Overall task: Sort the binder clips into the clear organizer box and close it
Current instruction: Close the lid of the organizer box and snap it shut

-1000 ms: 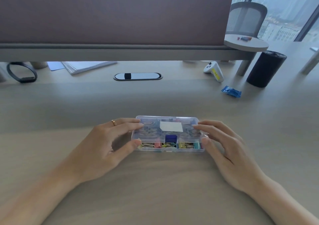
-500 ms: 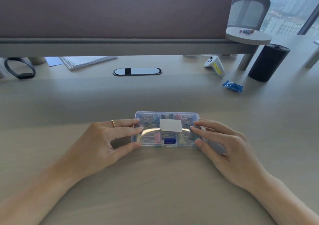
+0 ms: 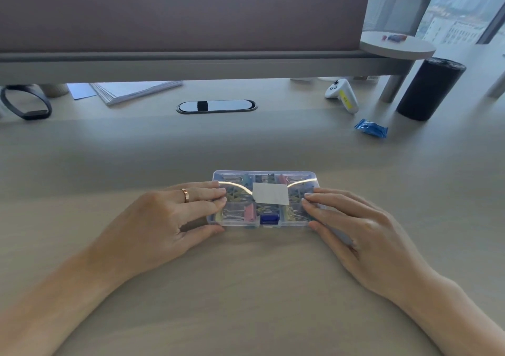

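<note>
The clear organizer box (image 3: pixel 266 176) lies flat on the desk in front of me, lid down, with a white label in the middle of the lid. Coloured binder clips (image 3: pixel 249 212) show through the plastic in its compartments, and a blue latch (image 3: pixel 269 218) sits at the near edge. My left hand (image 3: pixel 166 221) grips the box's left end, fingers on the lid and thumb at the near edge. At the other end my right hand (image 3: pixel 363 230) holds the box the same way.
A blue wrapped packet (image 3: pixel 371 128), a white controller (image 3: pixel 343 95) and a black cylinder (image 3: pixel 430 89) stand at the back right. A cable grommet (image 3: pixel 216 106), a paper stack (image 3: pixel 136 91) and a black band (image 3: pixel 26 101) lie under the raised shelf (image 3: pixel 191 63).
The lid has come down flat onto the box, which has shifted slightly away from me. Both hands stayed on its ends, fingers now pressing on top.
</note>
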Motion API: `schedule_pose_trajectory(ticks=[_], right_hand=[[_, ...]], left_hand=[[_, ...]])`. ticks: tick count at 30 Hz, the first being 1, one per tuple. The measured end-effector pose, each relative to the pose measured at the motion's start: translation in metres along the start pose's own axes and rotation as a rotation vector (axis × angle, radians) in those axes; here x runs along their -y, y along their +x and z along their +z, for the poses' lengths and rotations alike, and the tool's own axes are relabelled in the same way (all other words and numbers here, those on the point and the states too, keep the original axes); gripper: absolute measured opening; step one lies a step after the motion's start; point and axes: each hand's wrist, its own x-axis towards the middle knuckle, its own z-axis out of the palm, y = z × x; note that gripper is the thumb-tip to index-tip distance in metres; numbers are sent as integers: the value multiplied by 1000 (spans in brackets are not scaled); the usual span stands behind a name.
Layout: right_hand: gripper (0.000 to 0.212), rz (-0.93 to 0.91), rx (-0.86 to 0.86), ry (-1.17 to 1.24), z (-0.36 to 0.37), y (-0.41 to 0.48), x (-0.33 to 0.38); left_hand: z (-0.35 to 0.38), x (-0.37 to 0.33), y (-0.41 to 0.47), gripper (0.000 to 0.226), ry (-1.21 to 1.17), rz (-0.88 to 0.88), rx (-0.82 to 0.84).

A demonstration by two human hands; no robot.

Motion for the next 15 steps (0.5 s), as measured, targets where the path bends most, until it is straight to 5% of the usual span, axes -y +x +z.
schedule_pose_trajectory(ticks=[8,15], right_hand=[[35,-99,88,-47,5,17,13],[34,-143,107,-76,5,20,11]], left_hand=[[4,-16,28,41,247,78,28],[8,-19,43,29,50,90,78]])
